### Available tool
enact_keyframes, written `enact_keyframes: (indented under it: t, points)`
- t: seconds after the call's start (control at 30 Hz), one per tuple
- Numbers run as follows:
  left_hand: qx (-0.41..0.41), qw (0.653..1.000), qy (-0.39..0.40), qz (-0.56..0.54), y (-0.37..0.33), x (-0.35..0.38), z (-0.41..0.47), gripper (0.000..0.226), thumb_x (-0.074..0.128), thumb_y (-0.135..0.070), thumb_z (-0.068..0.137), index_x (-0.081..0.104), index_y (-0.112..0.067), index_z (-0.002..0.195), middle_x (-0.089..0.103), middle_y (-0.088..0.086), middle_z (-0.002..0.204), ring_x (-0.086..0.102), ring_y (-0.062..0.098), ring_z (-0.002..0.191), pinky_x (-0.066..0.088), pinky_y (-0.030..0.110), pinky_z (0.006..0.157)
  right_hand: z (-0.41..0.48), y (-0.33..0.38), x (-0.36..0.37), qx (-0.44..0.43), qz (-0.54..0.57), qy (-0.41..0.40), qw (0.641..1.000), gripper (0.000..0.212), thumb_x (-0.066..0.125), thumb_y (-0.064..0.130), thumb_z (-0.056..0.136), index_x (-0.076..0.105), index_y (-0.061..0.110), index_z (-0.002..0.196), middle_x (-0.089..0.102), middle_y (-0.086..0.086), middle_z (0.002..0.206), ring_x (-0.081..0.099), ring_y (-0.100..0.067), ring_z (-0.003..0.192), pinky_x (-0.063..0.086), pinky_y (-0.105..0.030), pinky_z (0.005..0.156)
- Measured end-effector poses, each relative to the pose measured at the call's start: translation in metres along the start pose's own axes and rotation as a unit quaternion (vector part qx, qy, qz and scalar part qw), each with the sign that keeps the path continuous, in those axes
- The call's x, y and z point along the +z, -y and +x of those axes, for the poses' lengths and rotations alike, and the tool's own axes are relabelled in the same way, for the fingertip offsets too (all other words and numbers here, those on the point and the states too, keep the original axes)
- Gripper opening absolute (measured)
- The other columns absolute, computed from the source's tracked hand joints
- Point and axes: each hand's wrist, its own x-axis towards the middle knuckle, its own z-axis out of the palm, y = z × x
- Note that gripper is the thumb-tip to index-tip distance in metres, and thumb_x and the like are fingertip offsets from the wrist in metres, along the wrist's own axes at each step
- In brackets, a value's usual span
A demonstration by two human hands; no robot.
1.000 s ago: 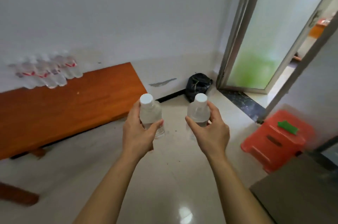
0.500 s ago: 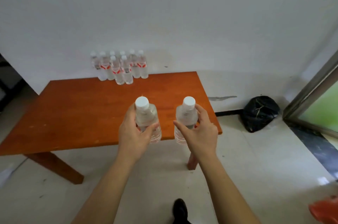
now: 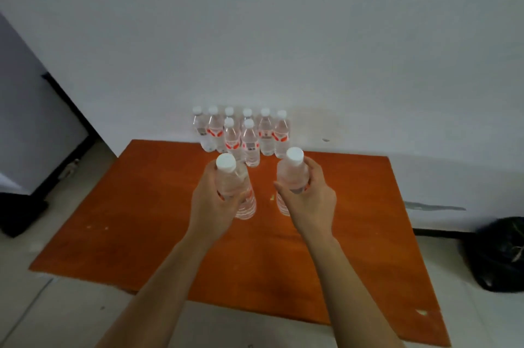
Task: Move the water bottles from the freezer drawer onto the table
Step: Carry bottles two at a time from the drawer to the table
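My left hand [image 3: 214,200] grips a clear water bottle [image 3: 236,186] with a white cap, held upright above the orange wooden table [image 3: 141,220]. My right hand [image 3: 310,200] grips a second white-capped water bottle [image 3: 292,174], also upright over the table. Just beyond both hands, several water bottles [image 3: 243,134] with red labels stand in two rows at the table's far edge, against the white wall. The freezer drawer is out of view.
A black bag [image 3: 502,254] lies on the tiled floor to the right of the table. A dark panel and a black object [image 3: 19,211] stand at the left. The table's near half is bare wood.
The view has swung left and closer, from the doorway and red stool to face the table. Both hands have carried their bottles from over the floor to above the table.
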Motion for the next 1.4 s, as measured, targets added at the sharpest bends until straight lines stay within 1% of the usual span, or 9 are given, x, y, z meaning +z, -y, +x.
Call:
enact_keyframes:
  t: [0.2, 0.33, 0.53, 0.67, 0.83, 1.13, 1.23, 1.33, 1.4]
  points:
    - [-0.034, 0.999, -0.029, 0.019, 0.049, -0.024, 0.078, 0.074, 0.088, -0.023, 0.071, 0.047, -0.024, 0.133, 0.059, -0.008, 0.12, 0.059, 0.012, 0.107, 0.055, 0.033, 0.086, 0.051, 0.012, 0.079, -0.028, 0.014, 0.046, 0.998, 0.087, 0.082, 0.048, 0.075, 0.042, 0.022, 0.148, 0.067, 0.0, 0.128, 0.066, -0.022, 0.113, 0.056, -0.043, 0.093]
    - [-0.041, 0.999, -0.02, 0.03, 0.091, -0.035, 0.132, 0.079, 0.089, -0.02, 0.071, 0.046, -0.021, 0.137, 0.053, -0.012, 0.121, 0.053, 0.011, 0.111, 0.048, 0.032, 0.089, 0.073, 0.016, 0.14, -0.047, 0.0, 0.07, 0.996, 0.081, 0.082, 0.045, 0.077, 0.046, 0.023, 0.145, 0.068, 0.001, 0.127, 0.066, -0.018, 0.11, 0.056, -0.036, 0.093]
    - [-0.047, 0.996, 0.052, 0.046, 0.175, -0.049, 0.223, 0.054, 0.083, -0.024, 0.077, 0.054, -0.018, 0.122, 0.054, -0.008, 0.114, 0.055, 0.02, 0.113, 0.046, 0.034, 0.089, 0.11, 0.024, 0.247, -0.012, -0.028, 0.103, 0.994, 0.078, 0.082, 0.043, 0.078, 0.047, 0.021, 0.144, 0.064, 0.002, 0.133, 0.061, -0.016, 0.12, 0.053, -0.04, 0.1]
    - [-0.048, 0.991, 0.104, 0.07, 0.228, -0.049, 0.28, 0.056, 0.083, -0.021, 0.077, 0.056, -0.012, 0.125, 0.059, 0.001, 0.122, 0.052, 0.019, 0.117, 0.042, 0.031, 0.092, 0.135, 0.027, 0.313, 0.007, -0.066, 0.119, 0.991, 0.075, 0.079, 0.045, 0.08, 0.044, 0.023, 0.143, 0.063, 0.004, 0.132, 0.063, -0.019, 0.116, 0.055, -0.044, 0.095]
    - [-0.055, 0.982, 0.158, 0.086, 0.28, -0.041, 0.332, 0.065, 0.086, -0.011, 0.07, 0.056, -0.009, 0.127, 0.059, 0.007, 0.126, 0.052, 0.024, 0.121, 0.041, 0.029, 0.093, 0.157, 0.024, 0.37, 0.024, -0.142, 0.114, 0.983, 0.076, 0.075, 0.05, 0.081, 0.04, 0.024, 0.143, 0.067, 0.0, 0.124, 0.067, -0.025, 0.106, 0.058, -0.044, 0.082]
    - [-0.036, 0.978, 0.202, 0.039, 0.312, -0.017, 0.372, 0.071, 0.086, -0.018, 0.073, 0.051, -0.017, 0.135, 0.056, 0.004, 0.136, 0.048, 0.021, 0.126, 0.043, 0.033, 0.098, 0.159, 0.014, 0.423, 0.051, -0.102, 0.047, 0.992, 0.08, 0.077, 0.042, 0.081, 0.04, 0.016, 0.148, 0.053, -0.003, 0.145, 0.059, -0.027, 0.123, 0.056, -0.045, 0.092]
    - [-0.059, 0.973, 0.223, 0.009, 0.319, -0.016, 0.369, 0.083, 0.085, -0.019, 0.073, 0.041, -0.023, 0.144, 0.051, 0.0, 0.145, 0.045, 0.018, 0.133, 0.043, 0.038, 0.105, 0.148, 0.005, 0.427, 0.122, -0.097, 0.076, 0.985, 0.094, 0.085, 0.034, 0.075, 0.032, 0.019, 0.15, 0.054, -0.003, 0.145, 0.055, -0.026, 0.128, 0.051, -0.043, 0.102]
    - [-0.099, 0.963, 0.25, -0.004, 0.331, -0.018, 0.364, 0.096, 0.086, -0.018, 0.072, 0.031, -0.027, 0.15, 0.05, -0.004, 0.147, 0.049, 0.019, 0.133, 0.044, 0.037, 0.105, 0.14, -0.008, 0.435, 0.207, -0.109, 0.07, 0.97, 0.083, 0.086, 0.036, 0.073, 0.041, 0.017, 0.141, 0.066, -0.001, 0.125, 0.067, -0.024, 0.111, 0.059, -0.041, 0.088]
    - [-0.145, 0.955, 0.26, 0.009, 0.337, -0.016, 0.363, 0.094, 0.084, -0.021, 0.076, 0.028, -0.025, 0.152, 0.051, -0.002, 0.146, 0.052, 0.023, 0.131, 0.043, 0.033, 0.101, 0.143, -0.016, 0.438, 0.254, -0.108, 0.079, 0.958, 0.073, 0.086, 0.039, 0.072, 0.05, 0.015, 0.13, 0.069, 0.003, 0.114, 0.069, -0.018, 0.1, 0.059, -0.028, 0.078]
